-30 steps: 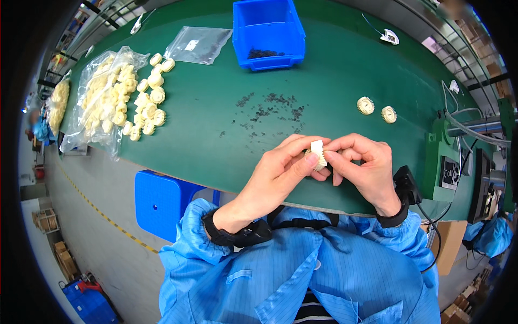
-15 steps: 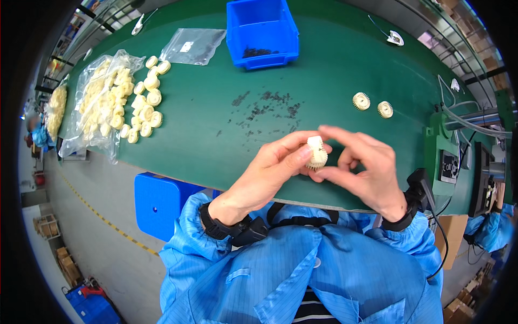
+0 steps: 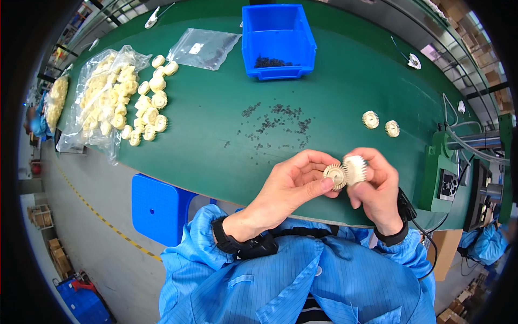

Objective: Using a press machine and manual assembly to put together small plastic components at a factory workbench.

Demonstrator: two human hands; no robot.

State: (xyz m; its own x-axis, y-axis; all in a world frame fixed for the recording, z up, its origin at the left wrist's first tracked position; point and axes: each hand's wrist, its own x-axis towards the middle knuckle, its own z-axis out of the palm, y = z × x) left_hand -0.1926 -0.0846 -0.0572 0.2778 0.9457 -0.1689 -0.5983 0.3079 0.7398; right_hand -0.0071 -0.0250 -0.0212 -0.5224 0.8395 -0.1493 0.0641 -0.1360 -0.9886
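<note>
Above the near edge of the green table (image 3: pixel 216 129), the left hand (image 3: pixel 291 186) is pinching one cream plastic gear (image 3: pixel 334 176) and the right hand (image 3: pixel 377 189) is gripping another (image 3: pixel 356 168), both seeming light, stiff and best held by their toothed rims.
</note>
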